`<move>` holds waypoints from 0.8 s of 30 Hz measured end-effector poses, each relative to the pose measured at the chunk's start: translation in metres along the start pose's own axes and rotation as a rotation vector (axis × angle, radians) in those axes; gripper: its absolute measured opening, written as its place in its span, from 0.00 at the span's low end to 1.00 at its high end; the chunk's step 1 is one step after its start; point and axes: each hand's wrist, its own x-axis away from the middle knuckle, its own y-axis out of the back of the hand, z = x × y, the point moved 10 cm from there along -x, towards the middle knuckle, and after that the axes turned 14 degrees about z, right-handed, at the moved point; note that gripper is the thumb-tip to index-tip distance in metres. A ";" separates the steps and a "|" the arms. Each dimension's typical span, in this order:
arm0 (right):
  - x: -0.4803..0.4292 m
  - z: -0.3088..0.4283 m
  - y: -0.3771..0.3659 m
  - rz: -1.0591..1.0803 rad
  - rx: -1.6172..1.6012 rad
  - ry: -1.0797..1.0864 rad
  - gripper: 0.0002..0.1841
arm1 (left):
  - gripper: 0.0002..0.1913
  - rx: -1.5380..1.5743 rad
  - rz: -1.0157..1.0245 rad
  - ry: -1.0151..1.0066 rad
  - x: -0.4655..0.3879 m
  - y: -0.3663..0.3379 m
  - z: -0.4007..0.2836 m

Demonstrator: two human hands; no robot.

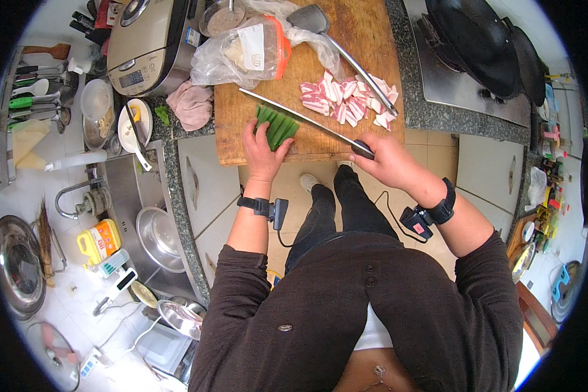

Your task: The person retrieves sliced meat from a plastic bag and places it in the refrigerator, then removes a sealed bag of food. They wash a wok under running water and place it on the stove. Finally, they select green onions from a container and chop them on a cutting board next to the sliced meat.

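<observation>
My right hand (384, 159) grips the dark handle of a kitchen knife (299, 116). Its long blade slants up to the left over a wooden cutting board (230, 142), seen nearly edge-on. Just below the blade lies a bundle of long green vegetable pieces (277, 128), side by side. My left hand (267, 152) rests against their left and lower ends, fingers spread over them. Whether the blade touches the green pieces, I cannot tell. Beyond the knife, sliced raw streaky pork (345, 100) is spread on the board's right part.
A metal spatula (355, 56) lies across the board, its handle over the pork. Behind the greens sits a plastic bag (242, 51). Left are a pink cloth (191, 105), a rice cooker (154, 46), a plate with a peeler (135, 127) and a sink (127, 196). A wok (475, 44) occupies the stove.
</observation>
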 end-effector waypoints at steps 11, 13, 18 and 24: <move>-0.005 0.004 -0.012 0.113 0.188 -0.087 0.14 | 0.16 -0.109 0.039 -0.060 -0.001 -0.013 0.003; -0.009 0.003 -0.017 0.162 0.228 -0.112 0.15 | 0.14 -0.130 0.044 -0.071 -0.002 -0.015 0.002; -0.027 0.000 -0.026 0.185 0.271 -0.122 0.15 | 0.14 -0.185 0.019 -0.093 -0.003 -0.015 -0.002; -0.060 0.001 -0.042 0.093 0.277 -0.089 0.15 | 0.13 -0.172 0.078 -0.029 -0.002 -0.019 0.003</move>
